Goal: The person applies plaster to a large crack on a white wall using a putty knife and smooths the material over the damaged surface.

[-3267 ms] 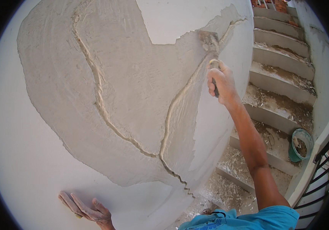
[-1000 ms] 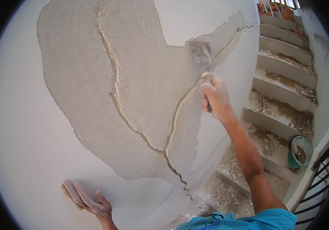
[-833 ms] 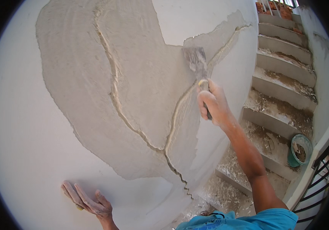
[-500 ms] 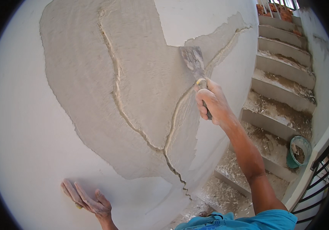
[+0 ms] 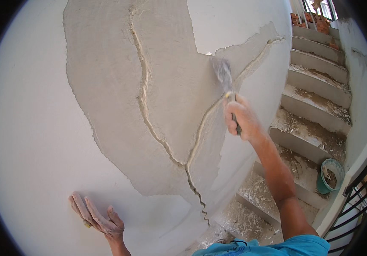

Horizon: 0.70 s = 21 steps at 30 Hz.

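My right hand is wrapped round the dark handle of a scraper, its wide metal blade blurred by motion. The blade lies against the bare grey plaster patch, just below the edge of the white coating. A branching crack, cut open into a groove, runs down the patch. It narrows to a thin jagged line at the bottom. At the lower left, my left hand rests on the white wall with its fingers stretched out, dusty with white powder. A ring shows on one finger.
Concrete stairs climb at the right, littered with white flakes and dirt. A green bucket with rubble in it stands on a step beside the black railing. Red bricks are stacked at the top.
The scraper has shifted slightly down and right, and a small white chip now shows at the coating's edge above it. The view has moved a little. My left hand stays on the wall.
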Each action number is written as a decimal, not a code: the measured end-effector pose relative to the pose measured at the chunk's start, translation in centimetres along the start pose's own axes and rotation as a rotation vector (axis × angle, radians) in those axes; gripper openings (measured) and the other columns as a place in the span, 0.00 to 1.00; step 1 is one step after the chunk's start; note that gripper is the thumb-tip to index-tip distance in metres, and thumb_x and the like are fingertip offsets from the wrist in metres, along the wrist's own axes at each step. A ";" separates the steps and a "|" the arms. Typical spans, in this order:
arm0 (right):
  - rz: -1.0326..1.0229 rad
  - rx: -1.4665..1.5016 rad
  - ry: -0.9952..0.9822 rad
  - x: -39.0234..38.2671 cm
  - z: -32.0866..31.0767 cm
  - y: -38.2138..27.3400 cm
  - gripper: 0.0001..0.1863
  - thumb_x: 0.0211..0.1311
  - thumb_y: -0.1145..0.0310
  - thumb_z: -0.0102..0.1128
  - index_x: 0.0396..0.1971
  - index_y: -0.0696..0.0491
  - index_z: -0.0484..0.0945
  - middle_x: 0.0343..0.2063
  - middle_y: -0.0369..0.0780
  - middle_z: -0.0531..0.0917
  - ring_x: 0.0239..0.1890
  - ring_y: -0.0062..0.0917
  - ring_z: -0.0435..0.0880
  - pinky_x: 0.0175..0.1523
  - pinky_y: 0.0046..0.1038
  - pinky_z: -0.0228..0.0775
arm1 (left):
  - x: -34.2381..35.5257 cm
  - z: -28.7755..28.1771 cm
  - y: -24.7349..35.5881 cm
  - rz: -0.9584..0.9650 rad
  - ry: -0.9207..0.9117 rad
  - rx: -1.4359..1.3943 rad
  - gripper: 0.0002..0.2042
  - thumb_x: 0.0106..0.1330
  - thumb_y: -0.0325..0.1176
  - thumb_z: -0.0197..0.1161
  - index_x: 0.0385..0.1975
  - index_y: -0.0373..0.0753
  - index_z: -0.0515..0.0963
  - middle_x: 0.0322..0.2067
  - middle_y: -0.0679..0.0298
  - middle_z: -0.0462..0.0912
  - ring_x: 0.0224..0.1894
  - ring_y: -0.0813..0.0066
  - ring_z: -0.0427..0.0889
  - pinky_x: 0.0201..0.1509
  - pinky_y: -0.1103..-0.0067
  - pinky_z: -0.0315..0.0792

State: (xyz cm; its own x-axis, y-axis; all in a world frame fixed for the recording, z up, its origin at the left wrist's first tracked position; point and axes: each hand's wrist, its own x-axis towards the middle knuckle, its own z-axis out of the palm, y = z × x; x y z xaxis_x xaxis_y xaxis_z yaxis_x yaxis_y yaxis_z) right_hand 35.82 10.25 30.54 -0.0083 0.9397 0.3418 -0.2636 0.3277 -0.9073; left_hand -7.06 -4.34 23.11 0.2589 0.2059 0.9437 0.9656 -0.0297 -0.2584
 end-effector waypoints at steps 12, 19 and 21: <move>-0.011 -0.075 0.099 0.9 0.2 -1.8 0.05 0.59 0.73 0.47 0.35 0.53 0.69 0.19 0.31 0.68 0.13 0.14 0.65 0.12 0.22 0.56 | 0.0 -0.1 0.3 0.005 0.006 0.010 0.28 0.81 0.42 0.45 0.70 0.25 0.60 0.72 0.41 0.60 0.75 0.34 0.57 0.74 0.46 0.58; 0.005 -0.022 0.063 0.4 -0.1 -0.6 0.05 0.56 0.75 0.48 0.33 0.54 0.69 0.19 0.33 0.69 0.12 0.14 0.65 0.13 0.23 0.57 | 0.0 0.2 0.2 0.006 0.015 -0.022 0.27 0.82 0.42 0.45 0.70 0.26 0.60 0.72 0.41 0.60 0.74 0.34 0.57 0.74 0.46 0.58; -0.040 -0.024 0.099 0.9 0.4 -1.5 0.04 0.56 0.75 0.48 0.32 0.53 0.68 0.18 0.33 0.69 0.12 0.14 0.64 0.13 0.22 0.57 | 0.2 0.2 0.1 0.024 0.026 -0.025 0.27 0.82 0.42 0.45 0.70 0.27 0.60 0.72 0.41 0.60 0.74 0.34 0.57 0.74 0.45 0.57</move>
State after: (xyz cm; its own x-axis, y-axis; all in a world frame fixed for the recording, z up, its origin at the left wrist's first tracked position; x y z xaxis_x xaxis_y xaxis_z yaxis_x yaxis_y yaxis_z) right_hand 35.85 10.54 32.30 0.0974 0.9303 0.3535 -0.2384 0.3667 -0.8993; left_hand -6.90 -4.09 23.25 0.2821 0.1797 0.9424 0.9594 -0.0590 -0.2760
